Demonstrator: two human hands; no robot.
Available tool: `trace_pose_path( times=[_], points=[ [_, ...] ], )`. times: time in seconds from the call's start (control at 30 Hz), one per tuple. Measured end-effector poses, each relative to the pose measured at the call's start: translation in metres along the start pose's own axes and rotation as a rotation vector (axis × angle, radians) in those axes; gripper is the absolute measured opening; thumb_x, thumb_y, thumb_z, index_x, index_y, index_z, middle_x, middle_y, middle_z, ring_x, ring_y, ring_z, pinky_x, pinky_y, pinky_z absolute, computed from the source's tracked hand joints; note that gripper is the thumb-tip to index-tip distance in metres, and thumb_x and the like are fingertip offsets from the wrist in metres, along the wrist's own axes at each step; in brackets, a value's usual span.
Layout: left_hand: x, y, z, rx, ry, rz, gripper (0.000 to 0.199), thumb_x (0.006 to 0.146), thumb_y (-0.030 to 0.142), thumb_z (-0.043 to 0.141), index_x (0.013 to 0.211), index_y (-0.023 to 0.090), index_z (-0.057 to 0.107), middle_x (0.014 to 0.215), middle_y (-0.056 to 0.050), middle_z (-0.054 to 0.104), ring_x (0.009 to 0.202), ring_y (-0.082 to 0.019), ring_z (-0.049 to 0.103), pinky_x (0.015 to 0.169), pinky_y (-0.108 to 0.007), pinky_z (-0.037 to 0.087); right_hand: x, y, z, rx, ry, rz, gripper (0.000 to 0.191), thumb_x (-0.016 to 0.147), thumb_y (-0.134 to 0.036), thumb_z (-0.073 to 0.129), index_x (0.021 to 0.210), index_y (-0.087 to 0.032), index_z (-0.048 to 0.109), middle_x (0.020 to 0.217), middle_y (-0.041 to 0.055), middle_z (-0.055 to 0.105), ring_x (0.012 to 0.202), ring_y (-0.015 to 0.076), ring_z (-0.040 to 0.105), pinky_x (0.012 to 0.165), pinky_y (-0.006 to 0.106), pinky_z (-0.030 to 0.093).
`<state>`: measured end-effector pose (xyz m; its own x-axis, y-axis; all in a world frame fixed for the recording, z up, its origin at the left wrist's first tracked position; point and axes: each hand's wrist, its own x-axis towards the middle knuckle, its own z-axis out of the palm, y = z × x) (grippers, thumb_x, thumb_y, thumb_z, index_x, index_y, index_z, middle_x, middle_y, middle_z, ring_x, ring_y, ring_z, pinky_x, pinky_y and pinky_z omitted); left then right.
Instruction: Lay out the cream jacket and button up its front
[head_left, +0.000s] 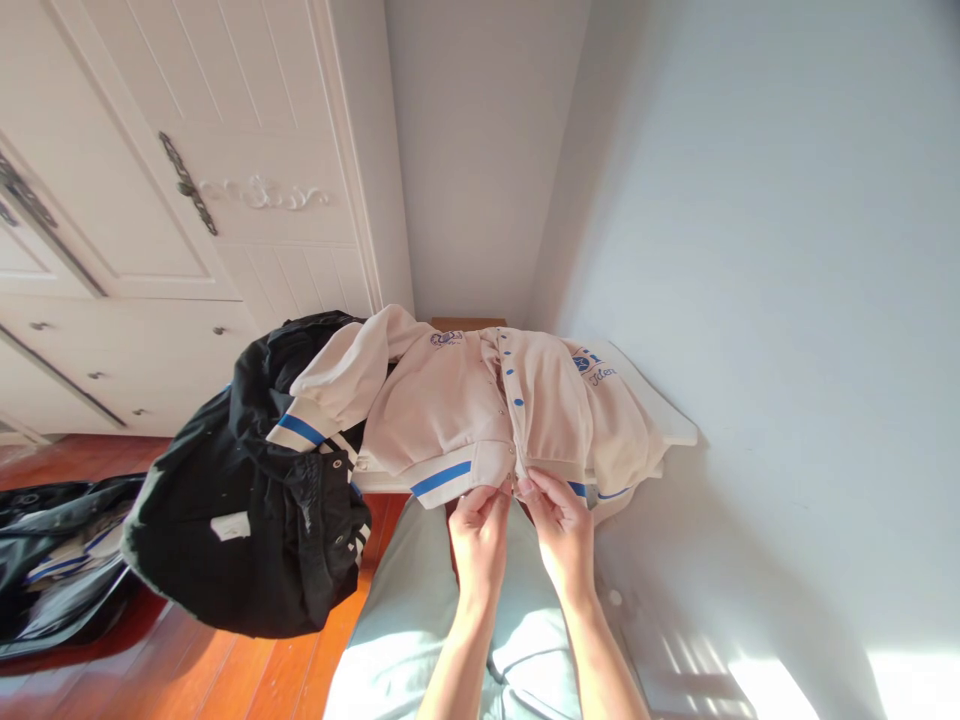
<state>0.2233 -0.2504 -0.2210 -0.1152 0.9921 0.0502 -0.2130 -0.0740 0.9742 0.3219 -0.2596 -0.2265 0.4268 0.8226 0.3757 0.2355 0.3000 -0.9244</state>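
Note:
A cream jacket (442, 400) with blue snap buttons and blue-striped ribbed edges lies front up across a white bench-like surface (386, 482). My left hand (480, 525) pinches its lower hem on the left side of the front opening. On the opposite edge, close beside it, my right hand (556, 515) grips the hem near the bottom snap. Higher up, the two front edges lie side by side with the blue snaps showing. One sleeve (337, 375) stretches out to the left over a dark garment.
Black clothing (217, 530) hangs over the left end of the surface. A dark bag (60, 570) with clothes in it lies on the wooden floor (289, 670). White cabinets (285, 110) stand behind on the left; a pale wall (780, 300) closes off the right.

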Motion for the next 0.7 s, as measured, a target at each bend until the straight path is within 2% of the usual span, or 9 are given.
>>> trace_pose_path(
  times=[0.07,0.17,0.27,0.4,0.6,0.7],
  points=[
    [0.0,0.001,-0.001,0.029,0.026,0.016,0.033,0.082,0.043,0.07,0.062,0.018,0.062,0.055,0.002,0.048,0.055,-0.013,0.043,0.056,-0.023,0.039,-0.001,0.002,0.004,0.034,0.011,-0.006,0.031,0.09,-0.042,0.065,0.103,-0.016,0.074,0.108,0.014,0.07,0.095,0.0239,0.07,0.085,0.034,0.06],
    [0.0,0.001,-0.002,0.043,0.035,0.084,0.029,0.083,0.043,0.071,0.069,0.018,0.068,0.061,0.0,0.059,0.061,-0.015,0.052,0.061,-0.024,0.044,-0.001,0.005,0.006,0.044,-0.012,-0.05,0.027,0.091,-0.038,0.065,0.105,-0.016,0.074,0.108,0.0136,0.071,0.096,0.0239,0.07,0.085,0.033,0.06],
    [-0.001,-0.002,-0.002,0.054,0.05,0.182,0.021,0.085,0.038,0.07,0.077,0.018,0.072,0.072,-0.002,0.068,0.069,-0.017,0.061,0.068,-0.025,0.048,-0.001,0.008,0.005,0.042,-0.043,-0.08,0.026,0.092,-0.034,0.064,0.109,-0.017,0.074,0.112,0.0139,0.07,0.103,0.0251,0.069,0.088,0.034,0.06],
    [-0.001,-0.008,-0.001,0.081,0.079,0.283,0.014,0.086,0.031,0.069,0.079,0.019,0.074,0.076,-0.002,0.071,0.07,-0.016,0.064,0.07,-0.025,0.051,-0.003,0.014,0.0,0.034,-0.06,-0.1,0.026,0.092,-0.031,0.065,0.113,-0.019,0.074,0.115,0.0124,0.07,0.104,0.0239,0.07,0.089,0.032,0.061],
    [-0.001,-0.012,-0.002,0.142,0.123,0.325,0.01,0.086,0.026,0.067,0.086,0.019,0.075,0.078,-0.003,0.073,0.072,-0.016,0.067,0.071,-0.025,0.052,-0.005,0.015,-0.003,-0.008,-0.106,-0.123,0.027,0.094,-0.029,0.062,0.116,-0.022,0.074,0.118,0.0127,0.07,0.106,0.0256,0.07,0.095,0.039,0.059],
    [-0.001,-0.011,-0.003,0.15,0.092,0.32,0.01,0.086,0.025,0.066,0.087,0.019,0.074,0.078,-0.003,0.073,0.072,-0.017,0.067,0.072,-0.025,0.053,-0.004,0.015,-0.004,-0.012,-0.104,-0.169,0.026,0.094,-0.025,0.062,0.116,-0.024,0.074,0.119,0.0117,0.07,0.109,0.0251,0.068,0.094,0.039,0.059]
  ],
)
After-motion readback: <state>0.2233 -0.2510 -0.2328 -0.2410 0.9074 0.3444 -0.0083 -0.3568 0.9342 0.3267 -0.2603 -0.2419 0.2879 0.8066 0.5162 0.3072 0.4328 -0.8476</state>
